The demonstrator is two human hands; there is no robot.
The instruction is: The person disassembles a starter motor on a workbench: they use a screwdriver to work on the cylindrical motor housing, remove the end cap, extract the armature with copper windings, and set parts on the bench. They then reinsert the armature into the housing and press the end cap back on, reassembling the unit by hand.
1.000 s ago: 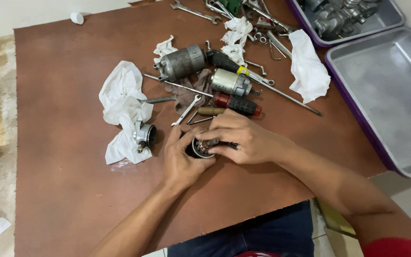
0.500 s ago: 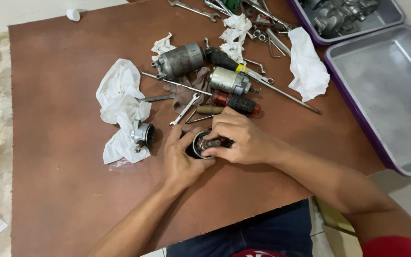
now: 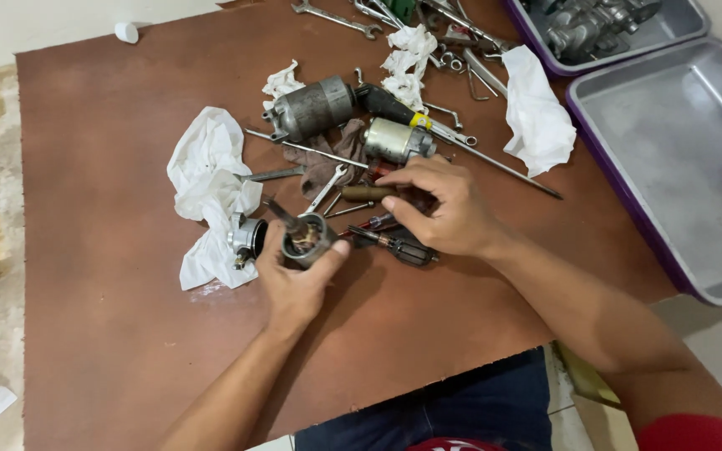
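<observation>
Near table's front edge: left hand fingers clamped round small grey motor part; right hand fingers curled together over dark-handled screwdriver; white rag beside.

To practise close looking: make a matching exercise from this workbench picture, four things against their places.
Things:
1. armature
2. empty tray
3. wrench
4. screwdriver

Places:
A. far edge of the table
B. held in the left hand
C. under the right hand
D. off the table's right side

Pairs: 1-B, 2-D, 3-A, 4-C
</observation>
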